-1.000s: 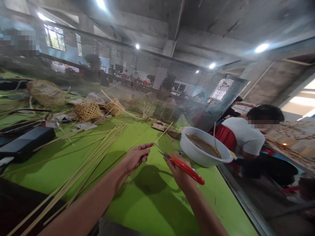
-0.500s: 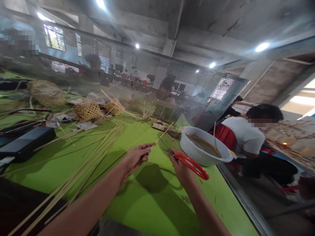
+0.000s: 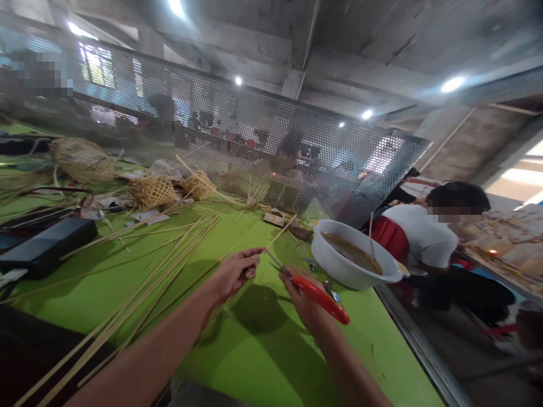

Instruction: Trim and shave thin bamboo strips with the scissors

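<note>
My left hand (image 3: 234,272) pinches a thin bamboo strip (image 3: 280,232) that runs up and to the right toward the white bowl (image 3: 335,265). Close beside it, my right hand (image 3: 302,295) grips red-handled scissors (image 3: 321,295), whose metal blades (image 3: 275,263) point at the strip just past my left fingertips. Both hands hover over the green table top (image 3: 263,350). A bundle of long bamboo strips (image 3: 139,288) lies on the table to the left of my left forearm.
The white bowl holds brown liquid and a stick. Woven baskets (image 3: 151,191) and scraps lie at the back left, a black box (image 3: 44,247) at the left. A perforated metal screen (image 3: 263,135) borders the table. A seated person in white (image 3: 424,234) is at the right.
My right hand drew the scissors away toward the bowl half a second ago and has now brought them back, blades next to the strip. My left hand has hardly moved.
</note>
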A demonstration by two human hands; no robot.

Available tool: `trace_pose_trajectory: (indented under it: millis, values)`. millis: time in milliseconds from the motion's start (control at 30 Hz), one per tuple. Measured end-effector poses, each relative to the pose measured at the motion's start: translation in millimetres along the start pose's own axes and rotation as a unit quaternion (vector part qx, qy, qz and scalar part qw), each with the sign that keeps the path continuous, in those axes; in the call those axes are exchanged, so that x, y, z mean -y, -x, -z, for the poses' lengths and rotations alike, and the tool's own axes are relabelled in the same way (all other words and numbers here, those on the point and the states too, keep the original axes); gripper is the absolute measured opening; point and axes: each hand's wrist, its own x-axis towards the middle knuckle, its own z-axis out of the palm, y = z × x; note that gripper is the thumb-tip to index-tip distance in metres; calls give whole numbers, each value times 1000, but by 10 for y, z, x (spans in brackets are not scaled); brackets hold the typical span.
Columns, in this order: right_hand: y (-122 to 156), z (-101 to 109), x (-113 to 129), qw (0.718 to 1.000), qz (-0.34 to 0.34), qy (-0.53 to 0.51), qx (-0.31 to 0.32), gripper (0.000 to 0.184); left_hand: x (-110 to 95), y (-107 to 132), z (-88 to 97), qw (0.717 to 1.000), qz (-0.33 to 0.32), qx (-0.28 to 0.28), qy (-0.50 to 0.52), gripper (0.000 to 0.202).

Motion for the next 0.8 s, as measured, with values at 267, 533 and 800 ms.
trace_pose_trajectory:
  millis: [267, 533, 800]
  values:
    - [-13, 6, 32, 999, -28, -19, -28, 30, -9, -8, -16, 1000, 0, -5, -8, 30]
    - [-68, 14, -11, 984, -92, -149, -41, 34, -32, 26, -49, 999, -3, 1, -54, 37]
    - [-233, 44, -61, 920, -201, -328, -76, 46, 84, 42, -137, 968, -95, 64, -221, 49]
